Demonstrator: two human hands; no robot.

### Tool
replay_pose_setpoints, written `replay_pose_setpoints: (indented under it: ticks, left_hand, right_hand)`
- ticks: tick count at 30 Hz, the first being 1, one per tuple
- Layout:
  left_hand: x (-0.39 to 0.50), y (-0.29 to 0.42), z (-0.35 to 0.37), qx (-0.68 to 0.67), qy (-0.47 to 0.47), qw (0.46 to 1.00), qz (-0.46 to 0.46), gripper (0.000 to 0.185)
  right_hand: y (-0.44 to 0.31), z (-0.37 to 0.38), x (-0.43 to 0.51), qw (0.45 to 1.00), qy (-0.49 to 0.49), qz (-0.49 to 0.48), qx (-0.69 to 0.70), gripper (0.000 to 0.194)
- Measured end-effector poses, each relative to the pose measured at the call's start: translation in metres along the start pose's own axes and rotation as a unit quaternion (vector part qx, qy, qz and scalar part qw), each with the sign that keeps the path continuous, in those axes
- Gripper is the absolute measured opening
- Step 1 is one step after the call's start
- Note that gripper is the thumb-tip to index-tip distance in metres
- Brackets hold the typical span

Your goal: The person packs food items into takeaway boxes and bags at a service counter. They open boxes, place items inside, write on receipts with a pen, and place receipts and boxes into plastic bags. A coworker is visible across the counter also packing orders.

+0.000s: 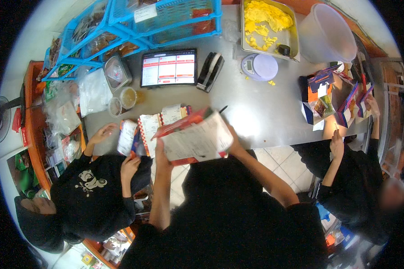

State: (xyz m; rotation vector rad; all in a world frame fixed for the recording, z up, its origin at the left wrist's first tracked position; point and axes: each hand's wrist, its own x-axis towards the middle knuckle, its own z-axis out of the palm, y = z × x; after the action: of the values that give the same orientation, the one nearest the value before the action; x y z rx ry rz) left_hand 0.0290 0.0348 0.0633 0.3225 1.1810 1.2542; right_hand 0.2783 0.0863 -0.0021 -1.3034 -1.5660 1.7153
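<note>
A red printed paper bag (192, 159) is tilted in front of my body, with a white receipt (195, 139) that bears writing on its upper face. My left hand (162, 156) grips the near left corner, thumb over the receipt. At the right end my right hand (235, 139) holds the bag; its fingers are partly hidden behind it. The dark tip of a slim pen-like object (224, 109) sticks out above that end. Partly under the bag, more red-checked packages (149, 126) with receipts lie on the steel table (276, 114).
Left, a co-worker's hand (130, 166) holds a receipt-covered package (127, 136). Right, another person's hand (337, 146) is near standing paper bags (323, 97). Behind are a tablet (168, 67), tape dispenser (210, 72), kitchen scale (264, 67), tray of yellow food (269, 23) and blue baskets (131, 37).
</note>
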Motion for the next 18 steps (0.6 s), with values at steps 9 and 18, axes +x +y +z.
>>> replay_pose_setpoints:
  ticks: [9,18]
  left_hand:
    - [-0.053,-0.063,0.011,-0.051,0.093,0.993,-0.059,0.054]
    - [-0.012,-0.155,0.048,0.176,0.155,0.972,0.009,0.049]
  right_hand:
    - [0.074,-0.035,0.006,0.878,0.212,-0.127,-0.410,0.026]
    - [0.115,-0.218,-0.150,0.662,0.709,0.030,-0.241,0.015]
